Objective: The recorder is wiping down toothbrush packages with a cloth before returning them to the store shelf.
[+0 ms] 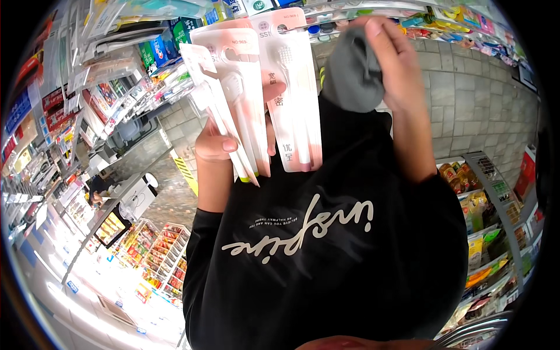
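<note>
My left hand holds several toothbrush blister packs fanned out in front of my chest. A pink-and-white toothbrush pack is the rightmost of them, with my fingers showing between it and the pack beside it. At the left of the fan, my thumb presses on a narrow pack seen nearly edge-on, a white toothbrush inside. My right hand, raised at the upper right, pinches a crumpled grey cloth item that hangs from it; its exact kind is unclear. Behind both is my black printed sweatshirt.
Toothpaste boxes and hanging packs crowd a shop display at the upper left. More shelving with bottled and bagged goods stands at the right. A person is at a counter on the left. Grey tiles cover the floor.
</note>
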Motion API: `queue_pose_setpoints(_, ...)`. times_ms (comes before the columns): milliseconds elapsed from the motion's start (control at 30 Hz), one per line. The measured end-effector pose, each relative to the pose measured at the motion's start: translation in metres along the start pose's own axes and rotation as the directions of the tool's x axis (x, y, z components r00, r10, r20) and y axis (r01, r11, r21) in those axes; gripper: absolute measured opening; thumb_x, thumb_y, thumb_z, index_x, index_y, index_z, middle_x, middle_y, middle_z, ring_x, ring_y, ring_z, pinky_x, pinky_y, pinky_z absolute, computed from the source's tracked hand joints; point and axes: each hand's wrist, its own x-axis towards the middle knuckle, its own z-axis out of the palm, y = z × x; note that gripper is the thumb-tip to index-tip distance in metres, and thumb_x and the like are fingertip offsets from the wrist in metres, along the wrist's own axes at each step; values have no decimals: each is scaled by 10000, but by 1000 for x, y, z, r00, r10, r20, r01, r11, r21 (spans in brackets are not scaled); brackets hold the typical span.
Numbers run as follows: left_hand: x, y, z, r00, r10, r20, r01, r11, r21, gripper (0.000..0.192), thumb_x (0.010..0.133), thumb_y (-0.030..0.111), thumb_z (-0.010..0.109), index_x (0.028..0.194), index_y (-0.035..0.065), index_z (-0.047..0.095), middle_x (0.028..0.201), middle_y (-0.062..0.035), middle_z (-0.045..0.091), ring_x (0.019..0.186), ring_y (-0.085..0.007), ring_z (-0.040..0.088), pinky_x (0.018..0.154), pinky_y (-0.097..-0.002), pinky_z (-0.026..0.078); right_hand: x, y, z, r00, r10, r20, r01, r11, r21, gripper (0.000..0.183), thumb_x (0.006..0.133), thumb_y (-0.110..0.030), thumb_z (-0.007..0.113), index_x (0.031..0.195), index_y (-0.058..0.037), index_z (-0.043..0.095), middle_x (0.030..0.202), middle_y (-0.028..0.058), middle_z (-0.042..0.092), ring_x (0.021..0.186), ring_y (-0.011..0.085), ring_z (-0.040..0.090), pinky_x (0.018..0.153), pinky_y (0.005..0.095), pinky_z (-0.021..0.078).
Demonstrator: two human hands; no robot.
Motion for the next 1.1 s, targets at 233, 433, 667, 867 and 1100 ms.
queue_pose_setpoints(233,-8,1,7,996,-26,82,38,988,-148,1021,698,70,733,1567,-88,220,1566,-353,377,903,-447,716,667,-520,626,18,-53,58,793,-518,320,608,698,-377,271,949,-158,728,1198,-56,708,1145,63,731,1044,166,673,906,333,523)
queue_pose_setpoints(433,-10,13,16,997,-72,-7,72,997,2,995,706,43,734,1568,-82,253,1547,-300,435,944,-392,720,794,-478,615,12,-56,49,743,-338,577,656,536,-531,336,772,-51,737,1108,-66,733,1050,73,743,976,265,681,880,378,491)
queue_pose_setpoints(667,-9,12,13,991,-137,2,137,990,-38,992,715,-11,739,1568,-93,239,1532,-323,439,967,-383,728,806,-477,626,23,-82,59,780,-334,529,621,511,-593,270,822,-145,732,1087,-105,695,972,83,722,911,314,674,807,421,534)
queue_pose_setpoints(867,1,11,24,993,-78,92,80,997,-18,1039,624,81,736,1543,-82,278,1525,-361,441,708,-440,710,584,-503,618,26,-98,76,699,-371,611,714,396,-577,245,840,-173,709,1070,-93,692,946,103,717,904,320,688,792,440,534)
queue_pose_setpoints(1100,-9,8,23,995,-79,55,76,996,48,1112,611,56,720,1582,-55,189,1524,-370,434,681,-444,704,563,-507,616,31,-91,68,676,-359,643,725,479,-495,247,821,-162,720,1059,-98,701,869,95,700,863,309,667,760,436,525)
